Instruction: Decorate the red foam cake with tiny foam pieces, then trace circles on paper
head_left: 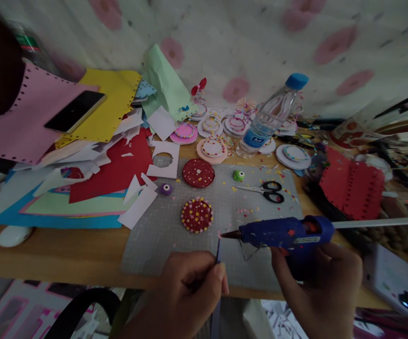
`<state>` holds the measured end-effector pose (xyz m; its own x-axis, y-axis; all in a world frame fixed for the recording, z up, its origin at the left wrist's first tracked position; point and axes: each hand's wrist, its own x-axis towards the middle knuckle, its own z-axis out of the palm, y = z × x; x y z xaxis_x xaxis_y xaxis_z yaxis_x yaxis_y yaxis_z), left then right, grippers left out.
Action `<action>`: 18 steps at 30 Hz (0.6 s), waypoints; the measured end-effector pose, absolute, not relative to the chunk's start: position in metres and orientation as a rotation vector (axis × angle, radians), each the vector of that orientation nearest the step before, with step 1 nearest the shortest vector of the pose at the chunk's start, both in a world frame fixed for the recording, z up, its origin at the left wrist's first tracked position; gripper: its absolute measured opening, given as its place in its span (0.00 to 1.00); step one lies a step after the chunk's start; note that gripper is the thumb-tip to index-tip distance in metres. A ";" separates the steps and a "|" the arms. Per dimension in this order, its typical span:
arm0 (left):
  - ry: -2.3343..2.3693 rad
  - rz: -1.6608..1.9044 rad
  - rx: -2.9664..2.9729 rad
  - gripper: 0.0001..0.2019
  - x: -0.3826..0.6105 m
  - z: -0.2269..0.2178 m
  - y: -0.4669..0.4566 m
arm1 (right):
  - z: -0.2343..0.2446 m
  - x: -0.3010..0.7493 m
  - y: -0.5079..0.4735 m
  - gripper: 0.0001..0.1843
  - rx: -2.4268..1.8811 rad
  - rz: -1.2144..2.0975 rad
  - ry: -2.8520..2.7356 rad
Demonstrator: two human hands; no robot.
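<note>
Wooden desk (94, 247): water bottle (271, 117) is standing behind scissors (263, 189); above cutting mat (154, 249), right grip (320, 282) is holding blue, red-starred glue gun (276, 233), left grip (193, 287) is pinching slim bluish implement (218, 254) near nozzle (231, 234).

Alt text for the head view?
The right hand holds a blue glue gun, its nozzle by the tip of a thin strip pinched in the left hand; two red discs and scissors lie on a gray mat.
</note>
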<state>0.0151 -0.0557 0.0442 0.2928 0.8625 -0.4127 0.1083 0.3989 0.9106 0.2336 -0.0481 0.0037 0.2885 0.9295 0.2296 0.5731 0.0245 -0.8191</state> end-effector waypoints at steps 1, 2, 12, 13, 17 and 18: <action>1.179 0.652 1.060 0.17 0.015 0.044 -0.056 | 0.004 0.234 -0.048 0.14 -1.670 0.520 -1.412; 1.181 0.651 1.061 0.17 0.015 0.044 -0.056 | 0.005 0.234 -0.048 0.13 -1.680 0.535 -1.434; 1.192 0.638 1.049 0.17 0.015 0.043 -0.055 | 0.004 0.231 -0.046 0.13 -1.656 0.437 -1.461; 1.192 0.634 1.046 0.17 0.015 0.043 -0.055 | 0.002 0.231 -0.047 0.14 -1.657 0.399 -1.437; 1.196 0.629 1.049 0.17 0.015 0.043 -0.056 | -0.005 0.231 -0.051 0.17 -1.690 0.379 -1.355; 1.196 0.631 1.053 0.17 0.015 0.043 -0.056 | -0.006 0.231 -0.051 0.16 -1.699 0.394 -1.351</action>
<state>0.0153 -0.0555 0.0429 0.2890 0.8542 -0.4322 0.1254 0.4138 0.9017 0.2312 -0.0510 -0.0061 0.3517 0.8952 0.2737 0.6078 0.0040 -0.7941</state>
